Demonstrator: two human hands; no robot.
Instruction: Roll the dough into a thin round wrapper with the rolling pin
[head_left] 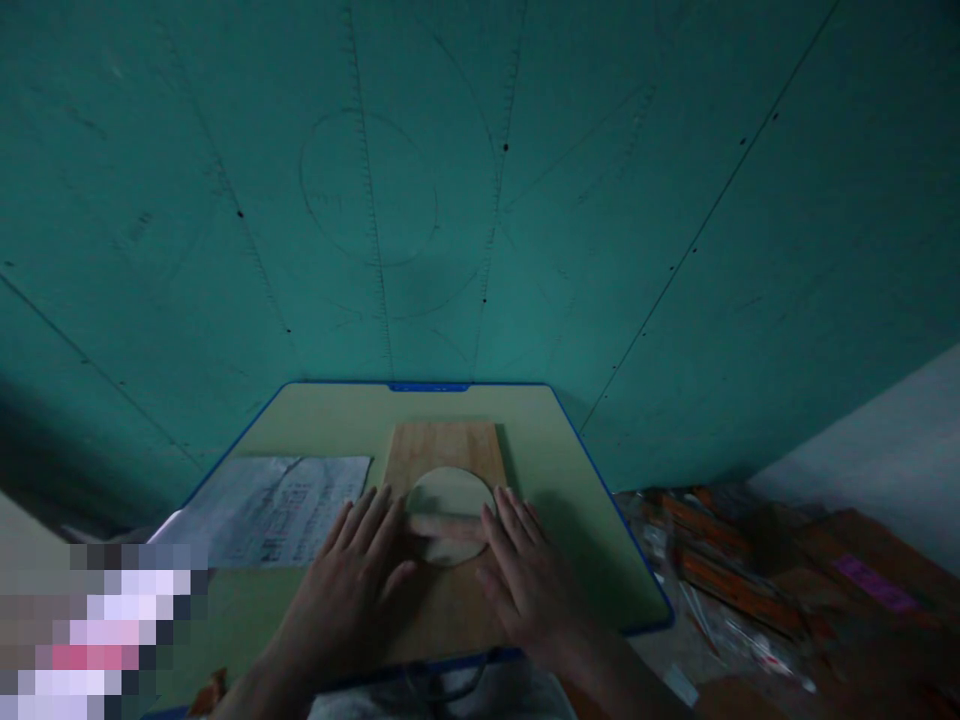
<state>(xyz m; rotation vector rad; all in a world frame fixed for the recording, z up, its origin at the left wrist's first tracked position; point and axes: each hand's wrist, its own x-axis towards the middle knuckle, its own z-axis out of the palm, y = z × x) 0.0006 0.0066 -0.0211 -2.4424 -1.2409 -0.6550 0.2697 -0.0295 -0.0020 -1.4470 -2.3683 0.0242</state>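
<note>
A thin round sheet of dough (451, 488) lies on a wooden board (442, 442). Across its lower half rests a short rolling pin (450, 526), roughly level from left to right. My left hand (358, 560) lies over the pin's left end, fingers stretched forward and thumb pointing inward. At the other end, my right hand (525, 570) is laid flat in the same way, fingertips near the dough's right edge. Both palms hide the pin's ends. Neither hand's fingers are wrapped around it.
The board sits on a pale folding table (330, 420) with a blue rim, against a green wall (450, 200). A printed sheet (300, 510) lies to the left. Cardboard and plastic packaging (735, 560) are piled on the right. A pixelated patch covers the lower left.
</note>
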